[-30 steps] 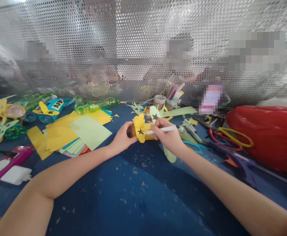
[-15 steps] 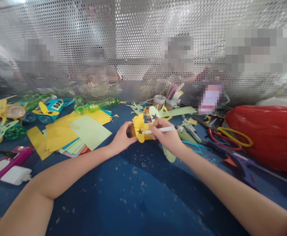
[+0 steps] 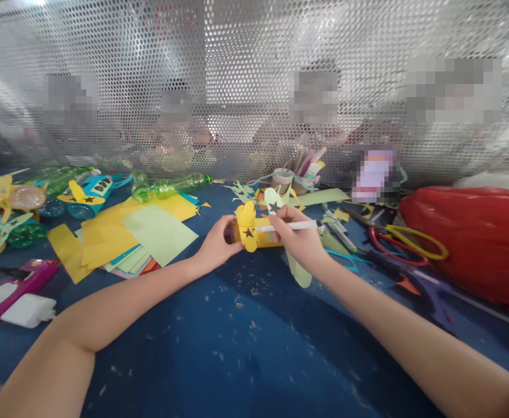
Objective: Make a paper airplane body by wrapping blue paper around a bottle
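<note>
White pen (image 3: 304, 224) beside a star, widest room on the near side

The yellow-wrapped bottle (image 3: 265, 240) lies on its side above the middle of the blue tabletop (image 3: 219, 348). The left hand (image 3: 219, 244) has its grip curled around the bottle's left end. The right hand (image 3: 296, 235) has a narrow grip, pinching the pen; its tip is just beside the black star on the yellow paper fin (image 3: 248, 216), contact too small to tell. One pale green wing (image 3: 273, 198) stands beyond the right hand, the other (image 3: 300, 274) projects below it.

Between the forearms, tabletop flecked with small scraps runs to the bottom edge of the view. Yellow sheets (image 3: 101, 229) and a pale green sheet (image 3: 161, 232) border the left hand's side, the sheet's corner near the wrist. On the right, red-handled scissors (image 3: 400, 253) and a red bag (image 3: 472, 238) hem the space. Perforated metal (image 3: 237, 87) closes the far edge.
</note>
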A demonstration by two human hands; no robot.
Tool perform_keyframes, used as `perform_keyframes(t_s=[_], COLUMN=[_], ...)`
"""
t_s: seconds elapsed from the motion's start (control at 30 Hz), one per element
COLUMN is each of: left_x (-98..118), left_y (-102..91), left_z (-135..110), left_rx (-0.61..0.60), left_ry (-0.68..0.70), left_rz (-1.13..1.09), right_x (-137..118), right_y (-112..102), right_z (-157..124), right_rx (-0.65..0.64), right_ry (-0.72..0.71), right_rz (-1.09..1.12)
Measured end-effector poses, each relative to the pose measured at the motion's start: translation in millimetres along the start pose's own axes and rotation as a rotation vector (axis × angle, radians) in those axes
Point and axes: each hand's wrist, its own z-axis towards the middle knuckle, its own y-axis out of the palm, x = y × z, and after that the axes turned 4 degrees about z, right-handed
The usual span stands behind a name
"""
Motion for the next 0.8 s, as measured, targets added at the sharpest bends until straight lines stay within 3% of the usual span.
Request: perform_keyframes(t_s=[0.8], left_x=[0.3], left_y=[-0.8], left_z=[-0.8], left_rx=[0.001], left_ry=[0.010], left_rz=[0.018], right_x=[6.4], right_y=[0.9], right_z=[0.3], right_rx=[-0.044], right_ry=[-0.021], right_rz=[-0.052])
